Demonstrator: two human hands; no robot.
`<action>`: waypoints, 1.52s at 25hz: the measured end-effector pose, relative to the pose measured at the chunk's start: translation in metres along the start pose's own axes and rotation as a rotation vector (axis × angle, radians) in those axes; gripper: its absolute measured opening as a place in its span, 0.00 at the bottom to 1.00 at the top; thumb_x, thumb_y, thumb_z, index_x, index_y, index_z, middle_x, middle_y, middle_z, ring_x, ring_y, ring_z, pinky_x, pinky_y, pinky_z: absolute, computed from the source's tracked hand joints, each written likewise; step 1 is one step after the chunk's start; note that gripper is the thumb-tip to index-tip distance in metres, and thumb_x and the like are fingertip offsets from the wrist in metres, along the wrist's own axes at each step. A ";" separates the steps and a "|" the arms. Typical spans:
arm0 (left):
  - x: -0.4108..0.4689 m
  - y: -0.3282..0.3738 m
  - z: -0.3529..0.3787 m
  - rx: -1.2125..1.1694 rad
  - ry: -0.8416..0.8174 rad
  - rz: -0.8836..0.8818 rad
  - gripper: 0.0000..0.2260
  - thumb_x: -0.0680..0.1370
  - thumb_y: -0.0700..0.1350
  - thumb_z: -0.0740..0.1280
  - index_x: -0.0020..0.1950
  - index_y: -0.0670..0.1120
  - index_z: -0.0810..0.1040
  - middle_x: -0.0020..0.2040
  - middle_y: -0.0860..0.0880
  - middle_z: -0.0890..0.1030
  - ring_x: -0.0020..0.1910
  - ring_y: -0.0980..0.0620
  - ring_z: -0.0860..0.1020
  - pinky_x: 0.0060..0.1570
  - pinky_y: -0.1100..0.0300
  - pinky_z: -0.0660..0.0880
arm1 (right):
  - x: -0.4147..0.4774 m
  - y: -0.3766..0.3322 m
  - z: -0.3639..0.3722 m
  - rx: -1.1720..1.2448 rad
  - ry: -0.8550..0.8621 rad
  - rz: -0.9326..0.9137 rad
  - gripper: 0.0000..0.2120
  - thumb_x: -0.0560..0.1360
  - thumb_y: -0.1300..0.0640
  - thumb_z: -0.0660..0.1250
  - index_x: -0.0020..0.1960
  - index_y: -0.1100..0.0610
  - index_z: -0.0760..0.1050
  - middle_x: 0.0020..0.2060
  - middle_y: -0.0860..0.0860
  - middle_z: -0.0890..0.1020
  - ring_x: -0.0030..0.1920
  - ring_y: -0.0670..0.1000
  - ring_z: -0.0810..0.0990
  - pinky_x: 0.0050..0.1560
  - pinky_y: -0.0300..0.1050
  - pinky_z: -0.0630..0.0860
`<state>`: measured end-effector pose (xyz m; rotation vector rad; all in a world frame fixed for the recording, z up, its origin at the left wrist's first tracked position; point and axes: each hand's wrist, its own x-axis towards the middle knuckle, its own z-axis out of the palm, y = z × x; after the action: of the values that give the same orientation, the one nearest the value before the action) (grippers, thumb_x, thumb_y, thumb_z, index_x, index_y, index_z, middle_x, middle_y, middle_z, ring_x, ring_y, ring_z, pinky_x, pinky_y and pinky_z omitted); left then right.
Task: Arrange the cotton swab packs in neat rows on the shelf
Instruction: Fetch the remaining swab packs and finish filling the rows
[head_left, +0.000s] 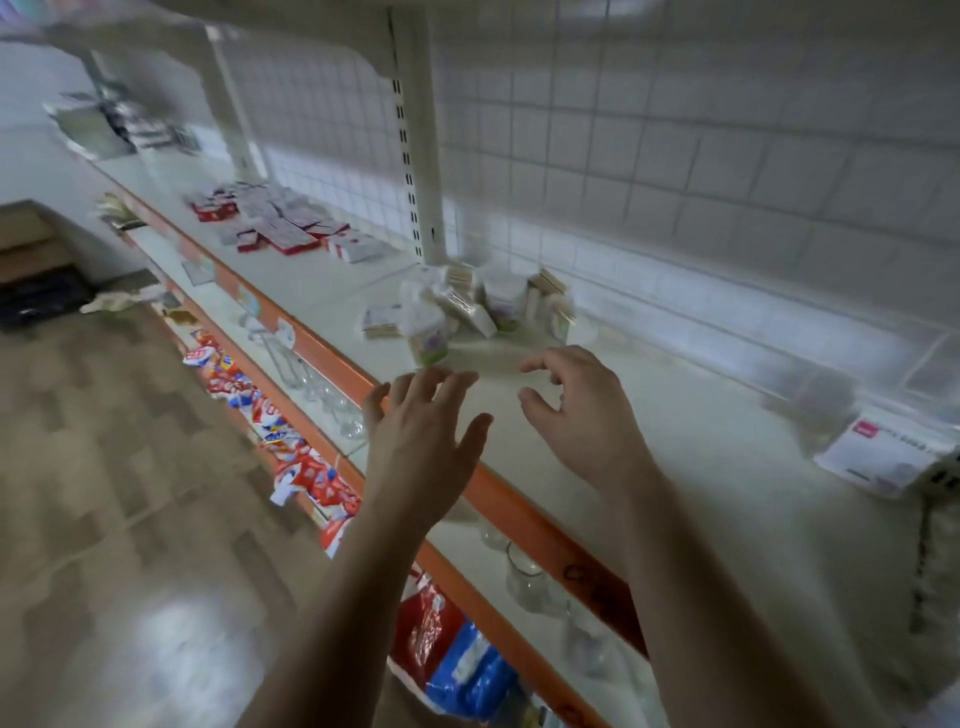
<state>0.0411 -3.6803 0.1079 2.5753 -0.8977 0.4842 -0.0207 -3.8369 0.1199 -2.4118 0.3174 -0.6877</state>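
Reaching over the shelf (675, 415), 2 bare hands hover with nothing in them. The left hand (421, 431) is spread flat, fingers apart, above the orange front edge (524, 514). The right hand (576, 410) is loosely curled, thumb and fingers apart, above bare shelf surface.

Just beyond both hands sits the cluster of cotton swab packs (467, 306), close to the white upright post (421, 156) and the wire grid back (675, 156). The packs are a jumble, not rows: pale clear bags with whitish contents, some with a green and purple label, mixed with flatter boxy packs showing tan edges. 1 bag (428, 335) stands nearest the hands, apart from them; another flat pack lies to its left.

Motion blur softens the whole view, so the print on the packs cannot be read and their exact count is unclear. Farther along the shelf lies a heap of red-and-white boxes (280, 223). At the right edge a white box (883, 457) is cut off by the frame.
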 end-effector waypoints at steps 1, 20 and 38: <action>0.006 -0.008 0.002 -0.011 0.002 -0.010 0.20 0.78 0.58 0.61 0.69 0.53 0.70 0.68 0.50 0.72 0.68 0.48 0.67 0.69 0.46 0.55 | 0.008 -0.001 0.009 0.002 -0.014 -0.006 0.12 0.75 0.55 0.66 0.58 0.52 0.76 0.55 0.44 0.75 0.54 0.43 0.72 0.53 0.39 0.71; 0.169 -0.179 0.064 -0.275 -0.090 0.200 0.15 0.80 0.47 0.57 0.66 0.50 0.73 0.63 0.48 0.75 0.60 0.46 0.73 0.61 0.48 0.62 | 0.133 -0.046 0.157 -0.024 0.026 0.297 0.27 0.69 0.51 0.73 0.66 0.45 0.70 0.66 0.45 0.70 0.64 0.47 0.70 0.61 0.41 0.68; 0.272 -0.070 0.114 -0.088 -0.247 0.636 0.24 0.77 0.61 0.59 0.61 0.43 0.76 0.60 0.45 0.72 0.61 0.44 0.68 0.58 0.49 0.64 | 0.083 -0.035 0.109 -0.230 0.364 0.646 0.35 0.65 0.54 0.76 0.69 0.48 0.66 0.54 0.47 0.69 0.50 0.44 0.71 0.45 0.32 0.67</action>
<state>0.3097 -3.8212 0.1099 2.2591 -1.7947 0.2767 0.1104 -3.7875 0.1005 -2.1701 1.3150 -0.8021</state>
